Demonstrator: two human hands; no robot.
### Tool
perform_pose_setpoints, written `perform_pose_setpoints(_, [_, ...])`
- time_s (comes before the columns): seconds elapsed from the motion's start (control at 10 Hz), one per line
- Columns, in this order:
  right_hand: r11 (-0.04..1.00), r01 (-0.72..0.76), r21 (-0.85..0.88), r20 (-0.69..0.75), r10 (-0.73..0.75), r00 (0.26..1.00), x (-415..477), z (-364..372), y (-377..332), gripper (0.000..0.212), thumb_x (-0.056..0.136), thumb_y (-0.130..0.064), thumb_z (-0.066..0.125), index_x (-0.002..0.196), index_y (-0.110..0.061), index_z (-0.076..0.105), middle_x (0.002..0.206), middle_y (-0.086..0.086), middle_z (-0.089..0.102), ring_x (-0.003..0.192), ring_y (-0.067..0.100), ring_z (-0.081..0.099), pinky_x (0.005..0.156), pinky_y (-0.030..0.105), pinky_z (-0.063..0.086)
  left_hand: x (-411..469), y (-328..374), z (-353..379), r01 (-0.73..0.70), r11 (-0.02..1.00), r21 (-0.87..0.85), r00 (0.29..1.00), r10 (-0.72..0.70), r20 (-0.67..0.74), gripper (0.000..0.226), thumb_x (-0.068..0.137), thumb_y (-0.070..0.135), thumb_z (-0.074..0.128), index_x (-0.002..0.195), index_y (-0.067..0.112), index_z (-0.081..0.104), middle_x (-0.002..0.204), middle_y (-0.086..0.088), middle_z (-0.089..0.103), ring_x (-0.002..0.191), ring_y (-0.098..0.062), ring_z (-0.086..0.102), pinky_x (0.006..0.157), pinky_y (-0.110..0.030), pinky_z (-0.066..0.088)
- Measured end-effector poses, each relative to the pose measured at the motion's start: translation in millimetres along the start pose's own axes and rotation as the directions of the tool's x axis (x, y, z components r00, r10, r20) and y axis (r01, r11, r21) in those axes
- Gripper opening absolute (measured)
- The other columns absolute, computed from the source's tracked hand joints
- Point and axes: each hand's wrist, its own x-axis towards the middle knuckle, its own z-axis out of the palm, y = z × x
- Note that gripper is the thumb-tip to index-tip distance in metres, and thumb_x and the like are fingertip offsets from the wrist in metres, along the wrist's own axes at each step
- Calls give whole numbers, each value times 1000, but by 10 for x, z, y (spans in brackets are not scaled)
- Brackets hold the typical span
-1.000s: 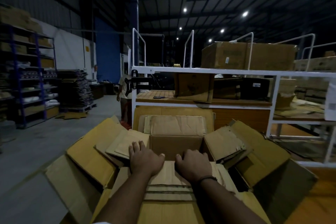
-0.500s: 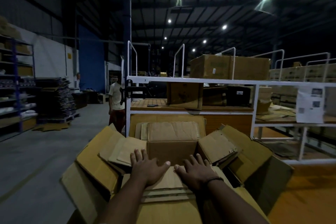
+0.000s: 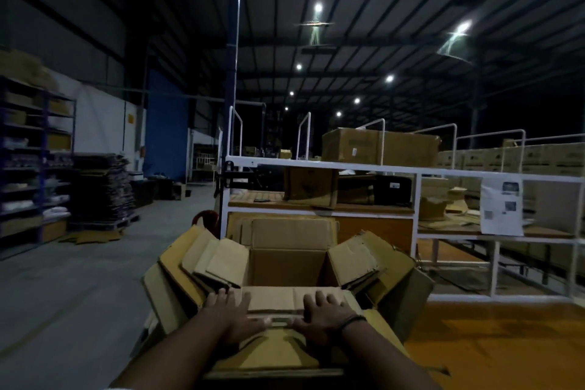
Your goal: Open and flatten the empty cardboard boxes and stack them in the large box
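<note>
Cardboard box flap (image 3: 278,298) under left hand (image 3: 235,313) and right hand (image 3: 321,315)

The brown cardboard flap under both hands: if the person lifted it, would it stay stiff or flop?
Probably fairly stiff yet bendable: the brown cardboard flap lies flat under the left hand and right hand, but a fold line crosses it. Likely light for its size, being a thin sheet. It may hinge at that crease.

We see matt brown corrugated cardboard on the large box (image 3: 286,266), flaps (image 3: 354,260) creased & rough; rack (image 3: 316,165) w/ white-painted metal tubing, wood shelf boards (image 3: 253,198); floor (image 3: 63,279) smooth grey concrete.
</note>
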Motion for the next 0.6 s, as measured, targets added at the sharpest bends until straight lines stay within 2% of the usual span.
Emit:
perform_pose_setpoints(0.1, [996,78,39,79,-81,994,-460,-37,46,105,79,-97,22,157,-28,33,172,7,10,154,38,17,120,57,24,-340,64,9,68,997,26,996,-70,61,130,64,106,17,165,28,-6,172,-13,-12,158,-40,-7,124,-59,4])
perform_pose_setpoints(0.2, [977,112,180,140,-138,980,-848,-42,121,96,89,-89,22,161,-26,31,171,11,14,155,34,18,122,52,22,-574,151,7,56,997,62,998,-58,35,147,42,113,15,165,32,13,173,-10,5,157,-39,9,122,-59,13])
perform_pose_setpoints(0.3, [961,112,254,93,-140,986,-1088,-23,262,106,78,-98,23,160,-32,31,173,6,11,155,31,22,122,48,24,-828,352,4,0,998,59,1000,2,-25,138,50,110,14,164,32,19,172,-13,13,155,-40,17,122,-58,16])
perform_pose_setpoints(0.4, [974,152,168,34,-160,987,-1261,-53,341,116,71,-102,12,157,-30,39,170,10,20,152,33,28,121,53,26,-1150,607,24,-42,999,21,999,42,-11,147,42,110,5,166,30,9,172,-15,-4,158,-39,-2,124,-57,2])
perform_pose_setpoints(0.5, [980,189,68,-22,-188,982,-1422,-58,338,134,53,-102,-4,150,-25,48,163,15,32,147,36,32,116,59,26,-1336,767,-8,-83,995,55,996,85,-33,175,10,107,-11,165,30,12,172,-14,-4,158,-38,-1,124,-57,0])
perform_pose_setpoints(0.6, [982,188,29,-51,-187,981,-1496,-33,369,134,55,-103,-6,145,-21,50,161,18,33,148,38,29,116,61,23,-1383,837,-22,-85,985,148,993,96,-70,173,12,107,-16,164,31,13,172,-14,-1,157,-41,3,123,-60,-1])
